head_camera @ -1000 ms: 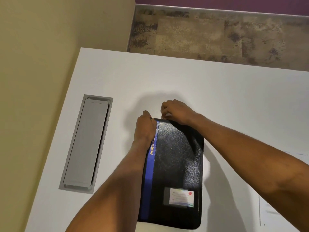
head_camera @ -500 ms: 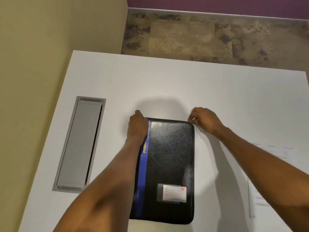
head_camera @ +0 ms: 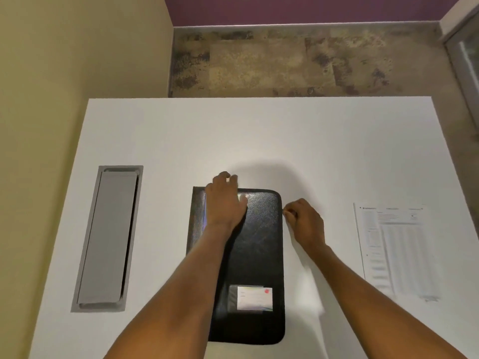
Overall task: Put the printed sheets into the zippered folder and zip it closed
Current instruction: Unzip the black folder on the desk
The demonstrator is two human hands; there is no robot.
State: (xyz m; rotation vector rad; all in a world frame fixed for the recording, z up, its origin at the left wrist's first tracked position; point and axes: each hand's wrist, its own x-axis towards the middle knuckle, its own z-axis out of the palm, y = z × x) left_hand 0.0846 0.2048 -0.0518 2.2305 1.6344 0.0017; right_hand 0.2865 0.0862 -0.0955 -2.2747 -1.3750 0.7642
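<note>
While the left hand (head_camera: 225, 200) lies palm-down on the far left corner of the zippered folder (head_camera: 255, 244), its fingers (head_camera: 225, 176) reach over the far edge, loosely together, pressing the cover flat. Folder: black, textured, closed, lying flat near the middle of the white tabletop (head_camera: 259, 136), long side running away from the person. A blue stripe shows along its left side, mostly hidden under the forearm. A clear pocket with a white card (head_camera: 254, 298) sits on the near part of the cover.

Right hand (head_camera: 305, 221) is just beside the folder's right edge, near the far right corner. Its fingers (head_camera: 288, 213) are curled and pinched together at that edge on something small; the zipper pull itself is too small to make out.

Printed sheets (head_camera: 399, 250) lie flat on the tabletop, well apart to the right of the folder, outside it. A grey rectangular cable hatch (head_camera: 108, 238) is set into the tabletop to the left.
</note>
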